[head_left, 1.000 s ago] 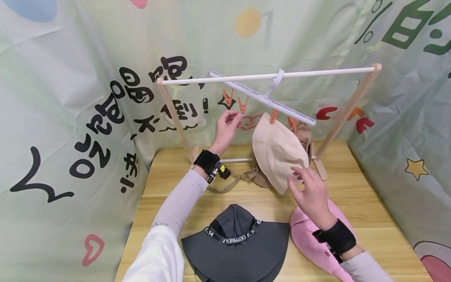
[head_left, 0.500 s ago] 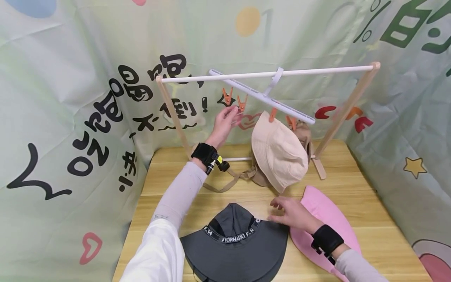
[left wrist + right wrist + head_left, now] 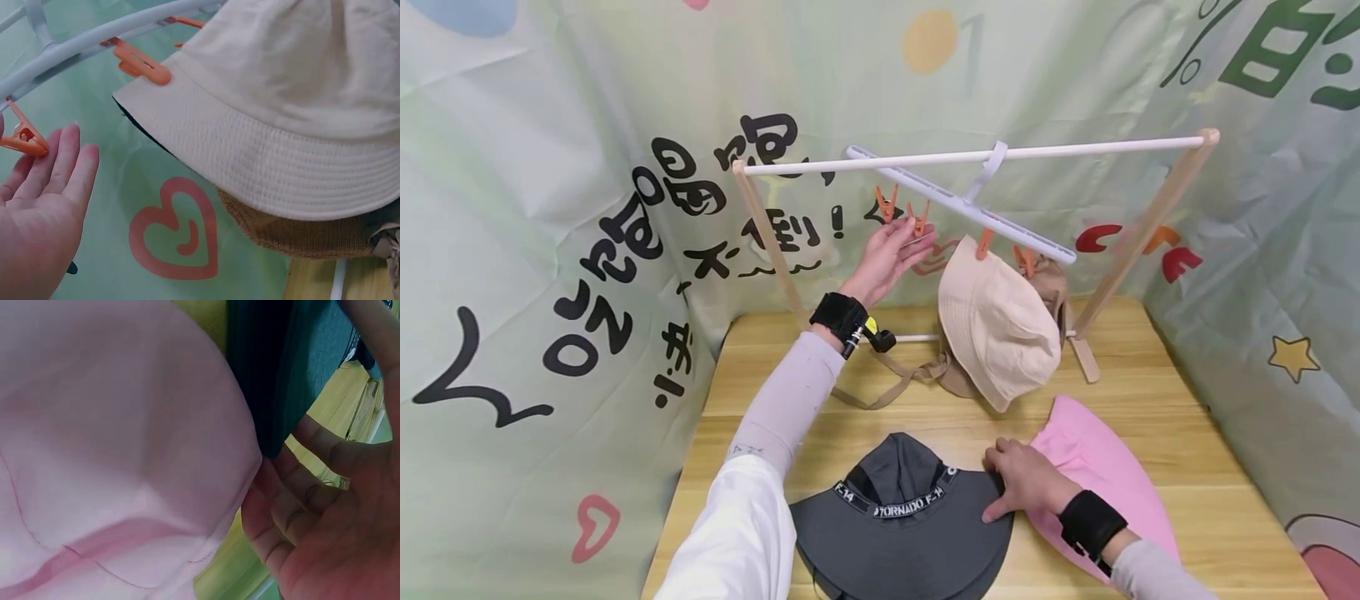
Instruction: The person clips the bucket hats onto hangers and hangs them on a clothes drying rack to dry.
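Observation:
My left hand (image 3: 887, 260) is raised to an orange clip (image 3: 919, 220) hanging from the pale hanger (image 3: 958, 204); thumb and fingertips meet at the clip (image 3: 28, 134), the other fingers nearly straight. At the right edge of a dark grey wide-brimmed hat (image 3: 917, 546), my right hand (image 3: 1026, 479) holds the brim. Its thumb lies over the brim, and its fingers reach around the edge, as the right wrist view shows. A pink hat (image 3: 1112, 483) lies partly beneath that hand. A cream bucket hat (image 3: 1000, 325) hangs from another orange clip (image 3: 142, 62).
The hanger hooks over the white rail (image 3: 1097, 150) of a wooden-ended rack. Behind the cream hat hangs a brown hat (image 3: 1048, 287), its strap (image 3: 887, 396) trailing on the wooden table (image 3: 760, 367). One more orange clip (image 3: 887, 202) dangles at left. Printed cloth encloses the table.
My right hand has come down from beside the cream hat to the grey hat's brim. My left hand has moved slightly up and right onto the clip.

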A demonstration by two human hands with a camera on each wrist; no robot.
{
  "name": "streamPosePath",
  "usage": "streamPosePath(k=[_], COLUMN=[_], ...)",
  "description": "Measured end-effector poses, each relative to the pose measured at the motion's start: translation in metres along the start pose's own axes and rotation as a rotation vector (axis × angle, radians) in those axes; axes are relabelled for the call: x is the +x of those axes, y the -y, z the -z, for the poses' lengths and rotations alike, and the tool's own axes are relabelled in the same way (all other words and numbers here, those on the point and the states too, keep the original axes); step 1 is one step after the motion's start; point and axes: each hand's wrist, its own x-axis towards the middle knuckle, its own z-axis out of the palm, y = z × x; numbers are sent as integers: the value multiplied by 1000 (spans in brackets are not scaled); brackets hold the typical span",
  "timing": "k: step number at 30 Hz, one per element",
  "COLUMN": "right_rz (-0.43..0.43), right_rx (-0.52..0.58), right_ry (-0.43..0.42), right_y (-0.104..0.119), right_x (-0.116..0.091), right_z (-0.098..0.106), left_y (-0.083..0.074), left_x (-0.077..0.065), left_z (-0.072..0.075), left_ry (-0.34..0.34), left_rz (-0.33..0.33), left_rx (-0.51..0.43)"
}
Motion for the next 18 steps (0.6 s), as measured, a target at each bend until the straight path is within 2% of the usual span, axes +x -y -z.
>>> streamPosePath(k=[4,8,10,13,18], right_rz=[17,40,51,45,-32], right_rx=[-37,12,92,274,573], right_ry=[25,79,88,78,26], right_y=[-2,-3,-3,-5,-5], right_x=[-1,-1,0,0,3], right_z=[-1,2,2,0,-5], left_y=[1,0,0,-1,-4], left_x=[4,7,8,9,10], left_z=[-1,-1,-1,-2,-1], left_ry=[16,5,4,11,35], left_rz=[30,62,70,78,74], left_rx=[-68,-175,-223,-284,-345])
